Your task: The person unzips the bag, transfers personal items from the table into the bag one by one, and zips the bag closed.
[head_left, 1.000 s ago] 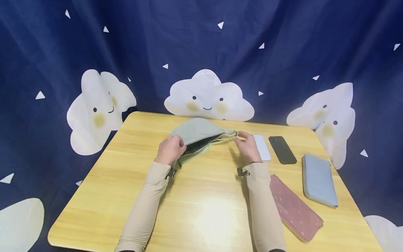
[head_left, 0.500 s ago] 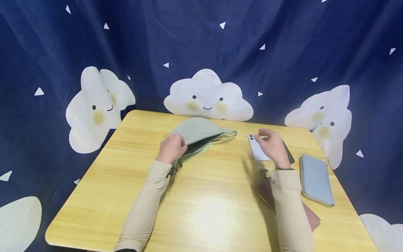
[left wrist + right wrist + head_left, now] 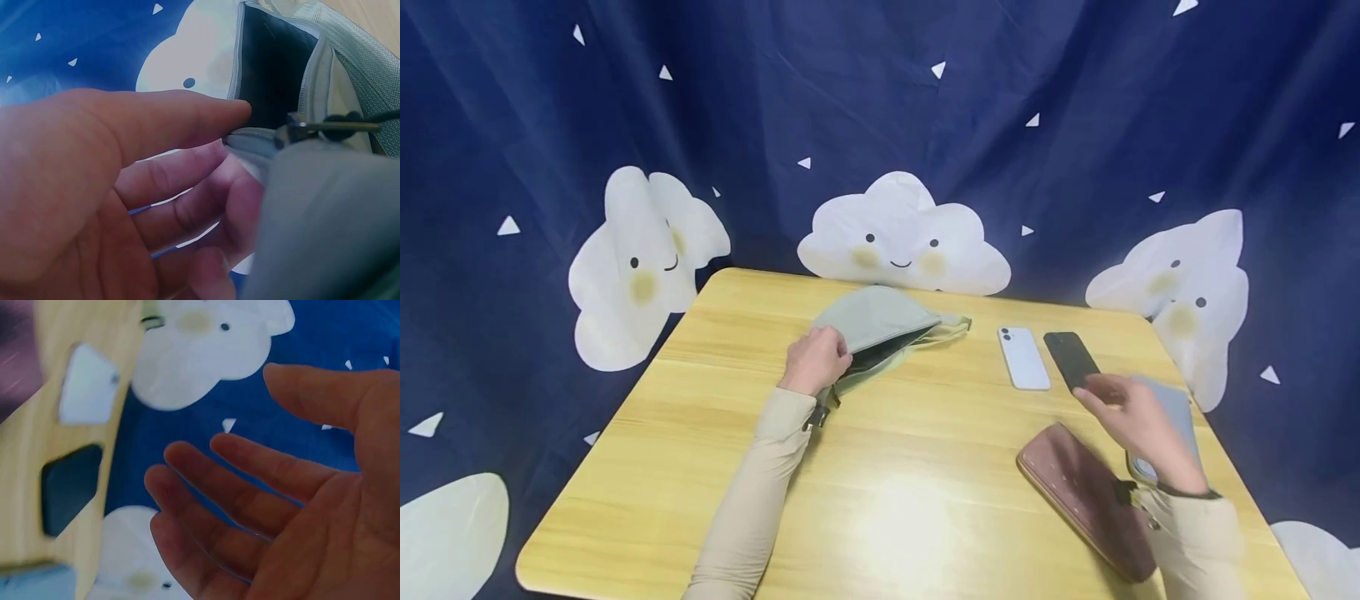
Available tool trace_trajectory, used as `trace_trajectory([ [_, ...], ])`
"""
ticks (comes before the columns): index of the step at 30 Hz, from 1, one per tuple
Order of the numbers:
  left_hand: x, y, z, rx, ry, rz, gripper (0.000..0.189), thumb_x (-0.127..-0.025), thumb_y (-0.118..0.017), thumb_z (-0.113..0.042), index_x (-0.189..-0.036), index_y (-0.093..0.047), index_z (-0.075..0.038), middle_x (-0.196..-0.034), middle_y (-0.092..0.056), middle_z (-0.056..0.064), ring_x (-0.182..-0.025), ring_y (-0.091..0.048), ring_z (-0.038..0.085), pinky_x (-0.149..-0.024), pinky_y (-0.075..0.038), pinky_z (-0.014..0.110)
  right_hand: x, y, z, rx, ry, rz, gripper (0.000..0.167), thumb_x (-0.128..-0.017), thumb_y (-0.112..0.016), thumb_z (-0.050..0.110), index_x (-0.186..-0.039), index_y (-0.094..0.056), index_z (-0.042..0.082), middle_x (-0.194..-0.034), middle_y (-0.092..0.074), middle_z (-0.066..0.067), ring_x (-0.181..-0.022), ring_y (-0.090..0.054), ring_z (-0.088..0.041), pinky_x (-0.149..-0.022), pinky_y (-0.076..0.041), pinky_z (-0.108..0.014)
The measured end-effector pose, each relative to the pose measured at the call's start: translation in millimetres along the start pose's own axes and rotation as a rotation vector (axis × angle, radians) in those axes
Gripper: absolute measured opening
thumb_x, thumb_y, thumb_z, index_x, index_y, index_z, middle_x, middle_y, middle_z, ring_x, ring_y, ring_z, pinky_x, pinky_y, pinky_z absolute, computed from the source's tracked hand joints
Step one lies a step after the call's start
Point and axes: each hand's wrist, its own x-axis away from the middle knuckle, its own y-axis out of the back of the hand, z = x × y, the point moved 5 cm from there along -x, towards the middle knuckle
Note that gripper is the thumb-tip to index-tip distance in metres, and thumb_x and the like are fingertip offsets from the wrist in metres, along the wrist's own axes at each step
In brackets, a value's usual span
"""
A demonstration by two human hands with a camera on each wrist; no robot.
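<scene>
A pale grey-green waist bag (image 3: pixel 880 315) lies at the back middle of the table, its zipped mouth gaping over a dark inside. My left hand (image 3: pixel 817 360) pinches the bag's edge at its left end; in the left wrist view the thumb (image 3: pixel 187 115) lies at the corner of the opening, beside the zipper pull (image 3: pixel 306 127). On the right, my right hand (image 3: pixel 1138 417) is in the air with fingers spread and nothing in it. It overlaps a light blue zip wallet (image 3: pixel 1176 408) and the near end of a black phone (image 3: pixel 1070 357).
A white phone (image 3: pixel 1024 358) lies left of the black one. Nearer me, a dark pink zip wallet (image 3: pixel 1078 492) is partly covered by the right sleeve (image 3: pixel 1195 533). Behind the wooden table (image 3: pixel 700 467) hangs a blue cloud-print curtain (image 3: pixel 760 100).
My right hand has left the strap end of the bag and swung right, past both phones, to over the light blue wallet. The left hand keeps its hold on the bag.
</scene>
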Motion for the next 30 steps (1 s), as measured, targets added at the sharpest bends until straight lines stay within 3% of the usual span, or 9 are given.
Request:
trace_trajectory([
  [5,0.7,-2.4,-2.3,0.005,-0.007,0.009,0.022,-0.09,-0.072,-0.02,-0.069,-0.069,-0.017,-0.077,-0.072,0.002,-0.07,-0.065,0.025,-0.067,-0.054,0.048,34.7,1.7,-31.2,0.057,-0.058,0.049,0.052,-0.103,-0.061,0.029,-0.13,-0.059,-0.014,-0.121,-0.067,-0.036,-0.103,-0.07,-0.049,-0.079,-0.059,-0.052],
  [10,1.2,-5.3,-0.7,0.004,0.0,0.018,0.02,-0.09,-0.073,-0.022,-0.07,-0.07,-0.017,-0.08,-0.072,0.002,-0.073,-0.066,0.025,-0.069,-0.054,0.049,58.3,-1.8,-59.5,0.075,-0.151,0.109,0.057,-0.103,-0.062,0.032,-0.132,-0.056,-0.018,-0.119,-0.067,-0.037,-0.101,-0.071,-0.047,-0.075,-0.061,-0.046],
  [15,2.5,-6.5,3.6,0.004,0.01,0.017,0.018,-0.09,-0.072,-0.022,-0.072,-0.071,-0.017,-0.083,-0.073,0.002,-0.074,-0.067,0.026,-0.07,-0.054,0.05,71.1,-7.3,-80.1,0.079,-0.232,0.172,0.065,-0.103,-0.06,0.039,-0.135,-0.053,-0.018,-0.121,-0.067,-0.036,-0.101,-0.073,-0.044,-0.075,-0.06,-0.043],
  [22,4.0,-5.3,4.7,0.006,0.012,0.02,0.021,-0.09,-0.071,-0.02,-0.069,-0.069,-0.017,-0.077,-0.071,0.001,-0.069,-0.064,0.025,-0.065,-0.052,0.047,83.4,-16.5,-101.7,0.084,-0.38,0.314,0.076,-0.103,-0.056,0.049,-0.134,-0.051,-0.02,-0.13,-0.06,-0.04,-0.107,-0.07,-0.048,-0.084,-0.06,-0.052],
  [30,0.3,-1.7,4.9,0.008,0.009,0.012,0.023,-0.089,-0.071,-0.019,-0.067,-0.065,-0.017,-0.075,-0.068,0.001,-0.068,-0.061,0.025,-0.065,-0.05,0.047,93.9,-28.3,-118.2,0.077,-0.472,0.387,0.086,-0.099,-0.06,0.056,-0.133,-0.05,-0.022,-0.123,-0.063,-0.04,-0.104,-0.069,-0.045,-0.085,-0.058,-0.054],
])
